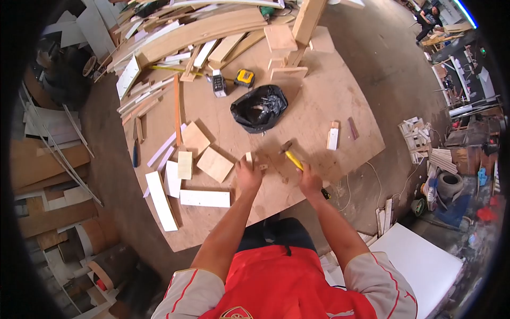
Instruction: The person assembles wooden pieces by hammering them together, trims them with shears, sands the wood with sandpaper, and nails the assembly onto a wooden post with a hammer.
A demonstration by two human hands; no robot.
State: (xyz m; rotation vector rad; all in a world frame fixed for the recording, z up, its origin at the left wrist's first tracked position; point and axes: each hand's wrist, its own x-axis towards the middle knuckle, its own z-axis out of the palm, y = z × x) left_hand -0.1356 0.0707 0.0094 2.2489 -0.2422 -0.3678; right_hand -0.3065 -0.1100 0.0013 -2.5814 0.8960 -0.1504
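Observation:
My right hand [309, 181] is wrapped round the yellow handle of a hammer [293, 158], whose head rests on or just above the wooden table [313, 114]. To its left, my left hand [248, 175] grips a small wood block [249, 157] near the table's front edge. Something small and pale also shows by its fingertips, too small to name. Left of that hand lie two square plywood pieces, the nearer plywood square [215, 165] closest to it. A white board [205, 198] lies flat along the front edge.
Ahead stands an open black plastic bag [259, 109]. Behind it are a yellow tape measure [244, 78] and a small black-and-white box [219, 84]. Wood strips [196, 34] pile up at the back left. A wooden frame [289, 48] rises at the back. A person [428, 21] sits far off.

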